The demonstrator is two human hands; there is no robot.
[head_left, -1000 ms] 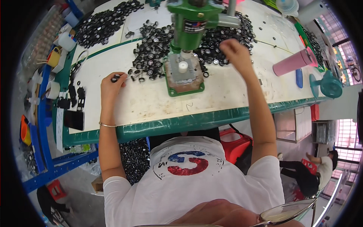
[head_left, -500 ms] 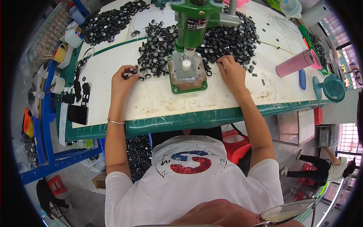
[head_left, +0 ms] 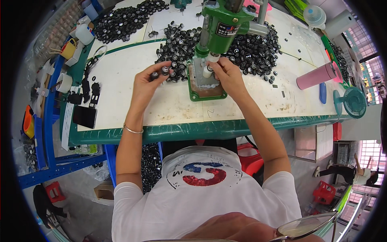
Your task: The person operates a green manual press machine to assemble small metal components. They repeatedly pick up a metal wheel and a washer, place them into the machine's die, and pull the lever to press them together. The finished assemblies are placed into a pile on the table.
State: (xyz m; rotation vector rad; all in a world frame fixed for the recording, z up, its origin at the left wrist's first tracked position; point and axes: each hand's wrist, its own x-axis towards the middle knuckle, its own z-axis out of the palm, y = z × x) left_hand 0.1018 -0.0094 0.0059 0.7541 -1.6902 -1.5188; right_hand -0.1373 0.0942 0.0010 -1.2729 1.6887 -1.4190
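Note:
My left hand (head_left: 146, 84) is closed around small black toy wheels (head_left: 165, 70), two of which show at its fingertips, left of the press. My right hand (head_left: 230, 78) pinches a small black wheel (head_left: 210, 67) at the top of a white post (head_left: 207, 73). That post stands on the metal base plate of a green hand press (head_left: 219, 32), right under its ram. How the wheel sits on the post is partly hidden by my fingers.
Heaps of black wheels (head_left: 177, 50) lie behind and beside the press, and another wheel heap (head_left: 125, 22) is at the far left. A phone (head_left: 84, 117) and black straps lie at left. A pink bottle (head_left: 316, 76) and green fan (head_left: 350, 98) are at right.
My right hand has moved left from the right-hand wheel heap to the press post, bringing a wheel. My left hand has moved right, nearer the press, still holding wheels.

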